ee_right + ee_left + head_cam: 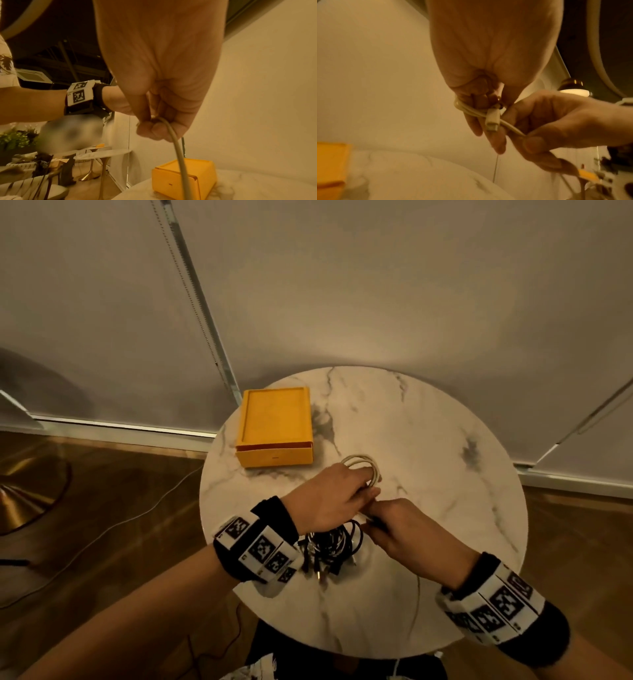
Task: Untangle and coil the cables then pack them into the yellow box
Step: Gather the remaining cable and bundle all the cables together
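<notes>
- Nearest us, the right hand (407, 529), fingers curled and thumb pinching the free run of the white cable (511, 127); my read is that it is feeding the tail toward the other hand so the next loop goes on tidily.
- The table (428, 440), round and marble-patterned, carries everything: box at the far left, cables near the front edge.
- The box (275, 428), yellow and flat, sits well apart from the hands with its lid seemingly still on; nothing packed that I can see, so it will likely need opening first.
- The left hand (334, 501) is acting as the spool: fingers through the white loops, thumb clamping them, and the coil pokes out on the far side of the fingers.
- The black tangle (330, 546) lies on the table just under the two wrists, plugs sticking out, not yet sorted by the look of it.
- The white cable itself: pale, smooth, a few loose rounds wrapped about the left fingers.
- Smallest, its plug (492, 119): white and flat, lying across the loops at the left fingers, probably parked there to anchor the coil.
</notes>
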Motion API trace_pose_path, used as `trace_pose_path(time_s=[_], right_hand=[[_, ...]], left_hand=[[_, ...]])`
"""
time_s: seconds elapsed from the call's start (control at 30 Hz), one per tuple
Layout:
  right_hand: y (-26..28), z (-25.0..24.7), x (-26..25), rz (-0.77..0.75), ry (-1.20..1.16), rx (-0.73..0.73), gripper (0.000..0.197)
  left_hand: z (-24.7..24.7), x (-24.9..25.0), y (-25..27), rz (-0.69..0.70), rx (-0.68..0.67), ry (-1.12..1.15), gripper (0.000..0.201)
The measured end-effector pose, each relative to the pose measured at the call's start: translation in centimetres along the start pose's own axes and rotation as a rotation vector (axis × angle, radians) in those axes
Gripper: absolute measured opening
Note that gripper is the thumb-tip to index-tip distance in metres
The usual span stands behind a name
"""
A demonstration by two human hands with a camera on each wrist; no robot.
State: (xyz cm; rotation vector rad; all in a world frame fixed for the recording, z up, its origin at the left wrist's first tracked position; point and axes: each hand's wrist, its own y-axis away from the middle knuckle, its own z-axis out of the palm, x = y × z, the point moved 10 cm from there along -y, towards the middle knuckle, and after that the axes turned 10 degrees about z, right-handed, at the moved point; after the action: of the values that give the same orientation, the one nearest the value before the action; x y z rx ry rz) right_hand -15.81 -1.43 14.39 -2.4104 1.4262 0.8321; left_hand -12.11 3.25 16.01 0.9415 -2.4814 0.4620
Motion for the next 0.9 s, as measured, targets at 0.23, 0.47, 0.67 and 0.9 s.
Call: trace_pose_path(time_s=[0.23, 0.47, 0.67, 0.9], right_hand=[[-0.3, -1.9, 4.4, 0.1, 0.142, 0.116, 0.021], [1.0, -3.9, 3.5, 0.007, -0.134, 0.295, 0.015], [1.1, -1.7, 2.9, 0.026, -0.361, 0.348, 0.019], [0.7, 4.6, -1.3, -0.001, -0.297, 0.134, 0.014]], left_hand=[[2.4, -3.7, 4.7, -0.206, -0.272, 0.356, 0.03], [6.2, -0.5, 8.8, -0.322, -0.314, 1.069, 0.043], [3.8, 3.1, 7.6, -0.18, 0.024, 1.829, 0.043], [1.4, -0.6, 6.3, -0.271, 0.517, 1.691, 0.046]])
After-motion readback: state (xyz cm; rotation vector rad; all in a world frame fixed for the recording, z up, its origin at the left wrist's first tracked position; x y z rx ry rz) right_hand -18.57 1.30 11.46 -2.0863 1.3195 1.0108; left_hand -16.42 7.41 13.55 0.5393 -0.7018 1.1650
